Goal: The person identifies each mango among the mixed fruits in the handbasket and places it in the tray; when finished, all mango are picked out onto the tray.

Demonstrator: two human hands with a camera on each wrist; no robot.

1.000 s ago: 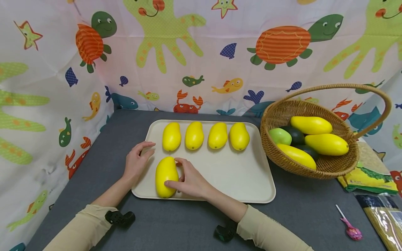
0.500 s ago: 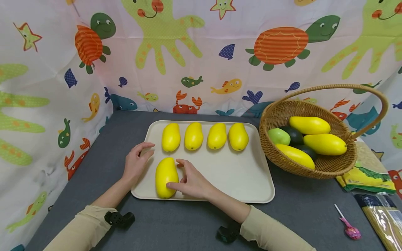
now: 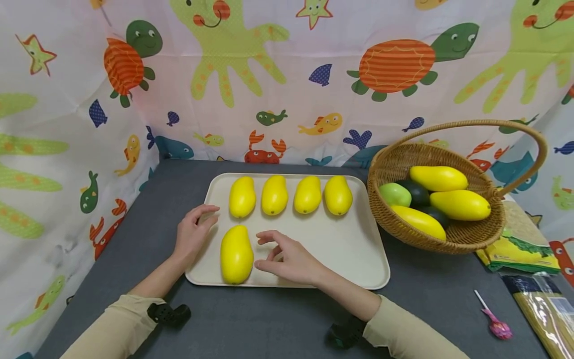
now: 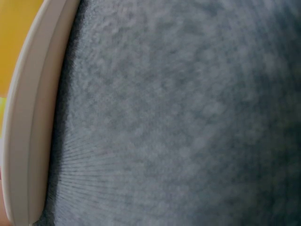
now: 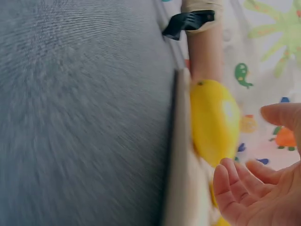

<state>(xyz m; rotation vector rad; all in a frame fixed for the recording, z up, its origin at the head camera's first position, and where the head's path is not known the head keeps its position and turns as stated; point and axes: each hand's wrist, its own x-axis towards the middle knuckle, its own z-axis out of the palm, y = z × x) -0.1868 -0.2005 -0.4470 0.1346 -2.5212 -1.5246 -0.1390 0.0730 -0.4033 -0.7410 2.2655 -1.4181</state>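
On the beige tray (image 3: 309, 249), a yellow mango (image 3: 236, 255) lies lengthwise in the front left part. Behind it stands a row of several more mangoes (image 3: 274, 195). My right hand (image 3: 291, 259) hovers just right of the front mango, thumb and fingers spread apart and holding nothing; the right wrist view shows its fingers (image 5: 247, 188) bent loosely near that mango (image 5: 214, 122). My left hand (image 3: 194, 234) rests at the tray's left rim with relaxed fingers, apart from the mango. In the left wrist view only the tray's edge (image 4: 35, 122) and a bit of yellow show clearly.
A wicker basket (image 3: 381, 219) with a tall handle holds several mangoes, a green fruit (image 3: 395, 194) and dark green fruits. Right of it lie a yellow packet (image 3: 522, 249), a clear-wrapped packet (image 3: 540, 309) and a lollipop (image 3: 499, 326). A printed curtain (image 3: 269, 75) hangs behind.
My right hand has let go of the front mango and drawn back to the right. The mango stays in place on the tray. My left hand has hardly moved.
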